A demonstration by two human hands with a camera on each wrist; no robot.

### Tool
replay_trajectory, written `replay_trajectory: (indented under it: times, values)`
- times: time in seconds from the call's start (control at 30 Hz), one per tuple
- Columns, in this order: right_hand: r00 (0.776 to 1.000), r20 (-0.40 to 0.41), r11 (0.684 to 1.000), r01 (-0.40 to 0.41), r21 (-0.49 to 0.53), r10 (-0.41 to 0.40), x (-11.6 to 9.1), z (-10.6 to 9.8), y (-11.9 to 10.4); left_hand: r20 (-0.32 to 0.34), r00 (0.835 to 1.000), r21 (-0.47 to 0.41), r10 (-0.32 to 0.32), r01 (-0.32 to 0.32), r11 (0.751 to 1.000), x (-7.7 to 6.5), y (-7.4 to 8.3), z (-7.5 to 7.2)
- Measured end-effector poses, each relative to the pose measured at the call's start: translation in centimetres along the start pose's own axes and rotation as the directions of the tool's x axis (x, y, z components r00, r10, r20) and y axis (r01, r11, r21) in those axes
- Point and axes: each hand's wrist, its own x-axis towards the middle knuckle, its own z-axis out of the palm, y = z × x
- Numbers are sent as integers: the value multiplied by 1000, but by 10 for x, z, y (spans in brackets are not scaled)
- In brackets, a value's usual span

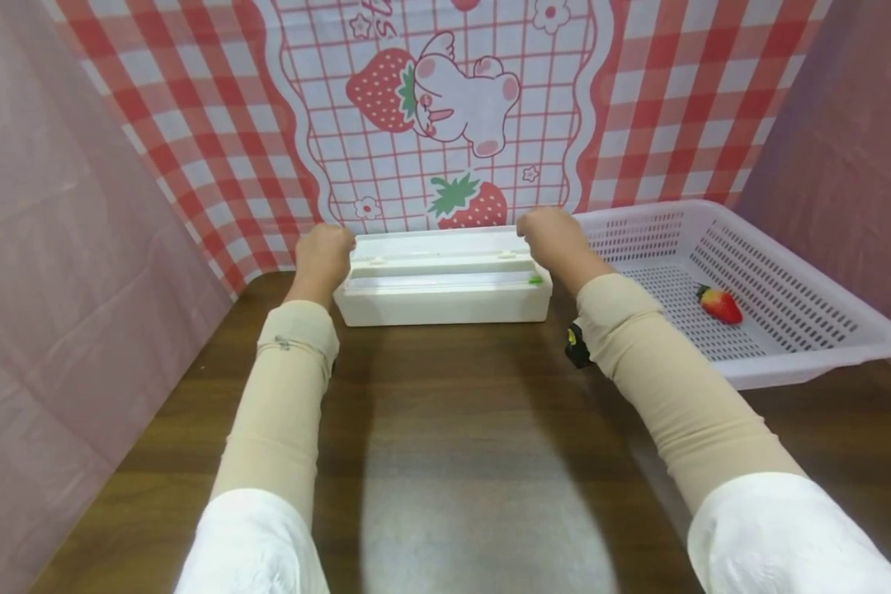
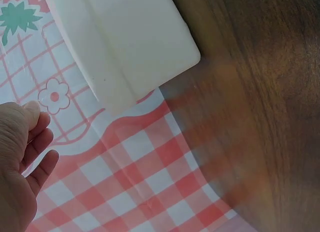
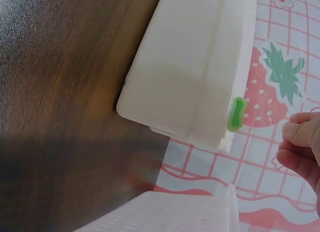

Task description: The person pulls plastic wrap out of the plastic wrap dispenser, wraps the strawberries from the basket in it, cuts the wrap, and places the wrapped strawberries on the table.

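Note:
A long white cling film dispenser rests at the far side of the table, its lid raised at the back. A small green slide cutter sits at the right end of its edge. Over the dispenser's left end, my left hand pinches with thumb and fingertips. My right hand pinches likewise above the right end. Clear cling film shows as faint glints over the printed strawberry in the right wrist view, between dispenser and fingertips; it is nearly invisible in the head view.
To the right stands a white perforated basket holding a red and yellow strawberry. A checked strawberry-print cloth hangs behind the brown wooden table. Pink cloth borders the left side.

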Motion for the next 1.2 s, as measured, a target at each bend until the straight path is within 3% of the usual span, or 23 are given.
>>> replay_trajectory:
  times: [0.2,0.4,0.7,0.93,1.2]
  values:
    - [1000,-6,1000,4,29,-4,0,-3,-1,-30,1000,33,-4,5,999,-2,1,-6]
    - [1000,-10,1000,3,0,-3,1,-8,0,-12,999,53,-31,32,998,1,4,-13]
    - [1000,3,1000,6,-2,-6,2,-17,0,-30,999,70,-19,21,997,5,3,-23]
    - [999,-19,999,43,-5,-43,4,-24,2,-86,996,76,-9,15,997,4,2,-28]
    - [998,-42,999,37,-24,-38,5,-32,0,6,997,99,-76,75,992,9,5,-39]
